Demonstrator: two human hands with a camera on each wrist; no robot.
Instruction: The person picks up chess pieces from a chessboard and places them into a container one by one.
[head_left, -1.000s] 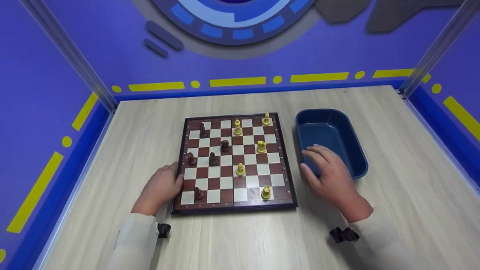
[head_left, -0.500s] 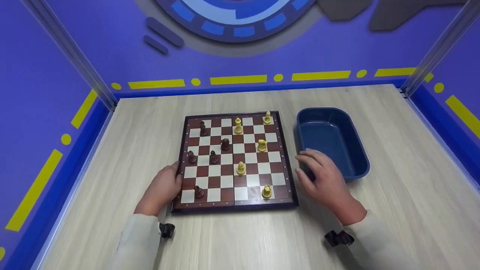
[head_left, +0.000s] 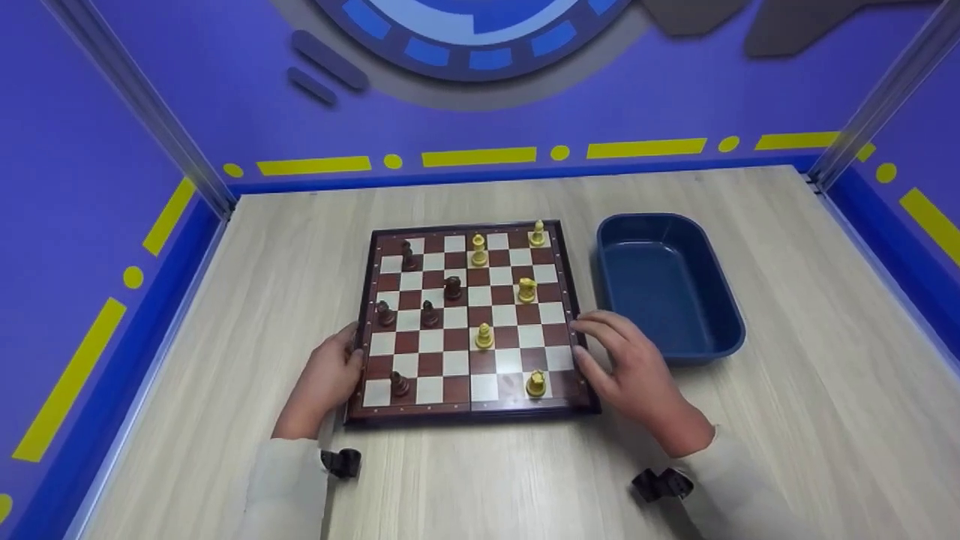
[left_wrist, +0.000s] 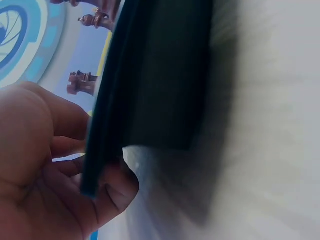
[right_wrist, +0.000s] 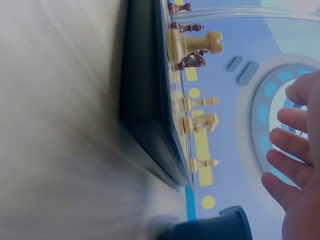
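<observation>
A brown-and-white chessboard (head_left: 469, 418) lies on the table with dark and cream chess pieces standing on it. My left hand (head_left: 321, 382) grips the board's left rim; in the left wrist view, fingers (left_wrist: 117, 182) hook beneath the overhanging rim. At the opposite side, my right hand (head_left: 634, 375) has its fingertips right at the right rim. Its fingers look loosely spread and hold nothing in the right wrist view. Near that hand stands a cream rook (head_left: 535, 384), with a cream knight (head_left: 526, 290) farther back. A dark rook (head_left: 398, 385) is at the near left corner.
A dark blue plastic tub (head_left: 733, 349) stands to the right of the board, just beyond my right hand. Blue-purple panels (head_left: 480, 131) wall in the back and sides of the wooden table (head_left: 487, 487).
My right hand has moved left from over the tub's near corner to the board's right edge. My left hand stays at the left rim. The pieces keep their squares.
</observation>
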